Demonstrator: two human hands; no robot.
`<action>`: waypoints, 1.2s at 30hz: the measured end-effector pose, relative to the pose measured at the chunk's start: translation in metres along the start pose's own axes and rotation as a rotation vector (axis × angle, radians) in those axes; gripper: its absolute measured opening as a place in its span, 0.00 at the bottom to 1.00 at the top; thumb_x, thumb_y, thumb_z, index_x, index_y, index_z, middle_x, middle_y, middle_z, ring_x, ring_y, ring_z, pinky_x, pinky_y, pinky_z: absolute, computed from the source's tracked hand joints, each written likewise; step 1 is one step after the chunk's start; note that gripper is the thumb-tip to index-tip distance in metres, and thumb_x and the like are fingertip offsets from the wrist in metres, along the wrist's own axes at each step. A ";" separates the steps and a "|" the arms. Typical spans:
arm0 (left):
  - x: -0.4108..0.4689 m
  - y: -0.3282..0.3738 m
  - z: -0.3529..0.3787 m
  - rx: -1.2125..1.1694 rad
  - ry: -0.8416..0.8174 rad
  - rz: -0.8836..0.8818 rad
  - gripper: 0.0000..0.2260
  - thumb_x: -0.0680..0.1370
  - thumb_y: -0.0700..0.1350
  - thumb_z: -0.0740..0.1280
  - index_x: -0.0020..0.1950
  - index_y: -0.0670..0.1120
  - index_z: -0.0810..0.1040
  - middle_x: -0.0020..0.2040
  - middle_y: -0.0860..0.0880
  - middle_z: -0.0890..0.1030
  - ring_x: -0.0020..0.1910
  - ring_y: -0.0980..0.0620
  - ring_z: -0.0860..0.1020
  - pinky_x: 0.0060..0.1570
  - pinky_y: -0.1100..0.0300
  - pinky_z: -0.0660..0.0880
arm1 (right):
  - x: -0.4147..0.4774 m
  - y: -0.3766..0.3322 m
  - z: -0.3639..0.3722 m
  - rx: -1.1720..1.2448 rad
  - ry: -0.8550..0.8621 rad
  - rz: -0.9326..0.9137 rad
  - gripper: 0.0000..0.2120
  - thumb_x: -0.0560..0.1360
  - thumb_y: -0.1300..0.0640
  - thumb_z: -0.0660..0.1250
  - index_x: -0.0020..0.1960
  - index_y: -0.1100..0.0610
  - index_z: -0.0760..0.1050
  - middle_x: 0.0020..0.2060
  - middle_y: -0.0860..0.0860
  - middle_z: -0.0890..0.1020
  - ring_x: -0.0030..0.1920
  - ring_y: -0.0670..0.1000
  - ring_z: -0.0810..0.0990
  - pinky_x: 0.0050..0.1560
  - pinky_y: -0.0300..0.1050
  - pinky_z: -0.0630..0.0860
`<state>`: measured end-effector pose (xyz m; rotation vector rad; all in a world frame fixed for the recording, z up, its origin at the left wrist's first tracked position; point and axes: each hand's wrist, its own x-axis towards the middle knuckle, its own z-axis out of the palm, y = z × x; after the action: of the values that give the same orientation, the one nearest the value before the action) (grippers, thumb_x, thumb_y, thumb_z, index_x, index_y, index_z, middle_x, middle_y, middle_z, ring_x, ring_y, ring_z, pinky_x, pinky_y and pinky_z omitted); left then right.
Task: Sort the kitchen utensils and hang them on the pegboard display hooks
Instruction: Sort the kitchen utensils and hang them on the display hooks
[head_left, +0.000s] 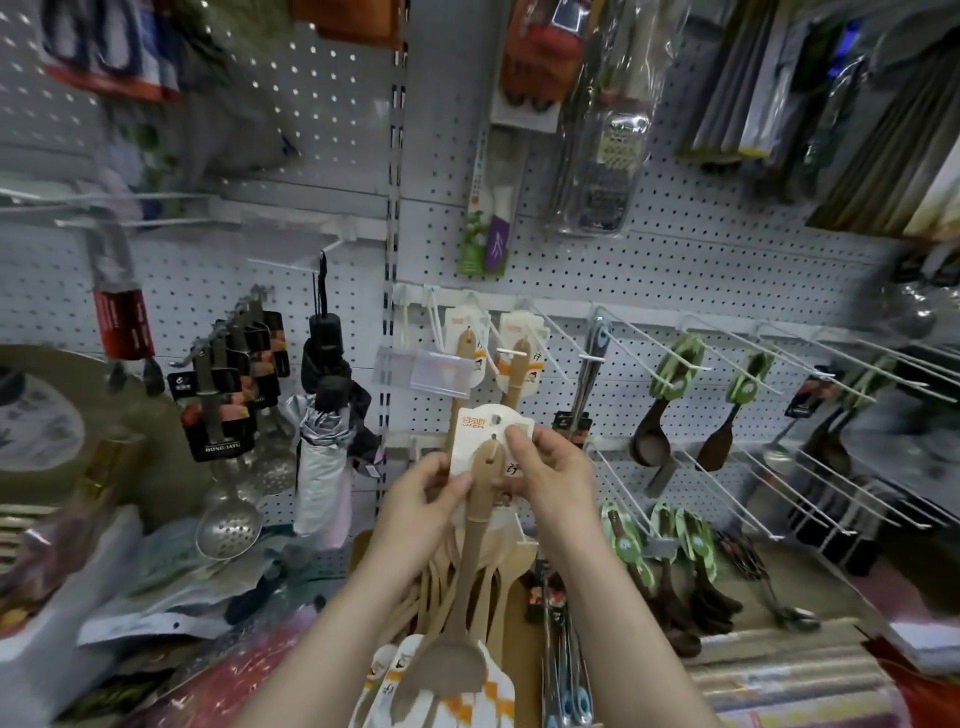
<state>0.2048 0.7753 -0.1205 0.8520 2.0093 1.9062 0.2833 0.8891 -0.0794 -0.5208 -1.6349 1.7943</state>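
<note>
Pegboard (701, 270) fills the far side of my view. In front of it, at centre, both hands hold one wooden spoon (467, 566), with its bowl near me at the bottom and its handle tip toward the board. The left hand (431, 493) pinches the handle just below the white card (480, 431), thumb on the front and fingers curled behind. The right hand (556, 467) pinches the card's right edge between thumb and forefinger. Its other fingers are tucked behind the card, and I cannot tell how they lie. The card is held short of the board, apart from the hooks.

Just beyond it, two matching carded spoons (465, 358) hang side by side on white hooks (511, 352). Below my wrists lies a bundle of pale spoons (441, 577). On the right hang dark spoons with green cards (672, 384). On the left I see metal skimmers (228, 525) and folded umbrellas (322, 457).
</note>
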 end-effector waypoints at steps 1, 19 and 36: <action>0.007 0.005 0.004 -0.026 0.016 0.007 0.06 0.79 0.43 0.66 0.51 0.54 0.79 0.47 0.55 0.84 0.48 0.60 0.81 0.46 0.68 0.75 | 0.006 0.000 -0.001 0.004 -0.002 0.000 0.08 0.80 0.59 0.65 0.55 0.62 0.80 0.47 0.57 0.86 0.44 0.54 0.84 0.38 0.42 0.82; 0.092 0.011 0.056 -0.366 0.450 -0.056 0.06 0.78 0.45 0.68 0.48 0.42 0.79 0.41 0.49 0.83 0.39 0.55 0.81 0.35 0.68 0.73 | 0.099 0.007 -0.014 -0.064 -0.152 -0.009 0.09 0.80 0.57 0.66 0.55 0.62 0.78 0.46 0.58 0.85 0.41 0.57 0.84 0.44 0.50 0.82; 0.156 -0.010 0.037 -0.123 0.342 -0.012 0.06 0.78 0.45 0.68 0.42 0.54 0.79 0.41 0.52 0.82 0.41 0.56 0.81 0.42 0.63 0.75 | 0.164 0.023 0.010 -0.100 -0.076 0.027 0.04 0.79 0.59 0.67 0.46 0.55 0.79 0.43 0.59 0.85 0.36 0.54 0.82 0.48 0.60 0.80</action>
<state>0.0979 0.8930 -0.1012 0.5091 2.0405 2.2681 0.1552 0.9943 -0.0792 -0.5266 -1.7846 1.7786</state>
